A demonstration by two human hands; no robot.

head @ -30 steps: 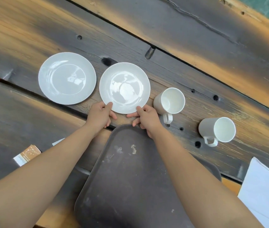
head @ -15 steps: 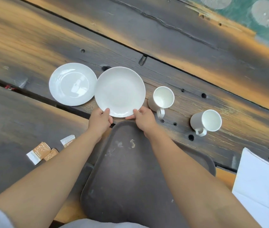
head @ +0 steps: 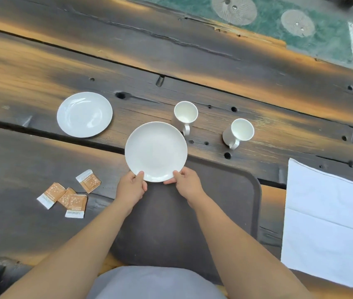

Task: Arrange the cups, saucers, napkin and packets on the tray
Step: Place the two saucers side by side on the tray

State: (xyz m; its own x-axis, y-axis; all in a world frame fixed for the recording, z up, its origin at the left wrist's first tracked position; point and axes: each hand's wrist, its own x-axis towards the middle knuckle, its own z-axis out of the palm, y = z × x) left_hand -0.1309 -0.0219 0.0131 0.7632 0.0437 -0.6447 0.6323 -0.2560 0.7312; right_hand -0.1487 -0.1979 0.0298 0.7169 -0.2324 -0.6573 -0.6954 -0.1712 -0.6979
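Fingers of both hands pinch the saucer at its six o'clock rim, steadying it above the tray edge. Napkin waits at three o'clock, cups at one, packets at nine.

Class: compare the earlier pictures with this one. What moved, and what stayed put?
Both hands, left and right, kept hold of one saucer and drew it from beside the other saucer toward the tray. The other saucer, both cups and the napkin stayed on the table.
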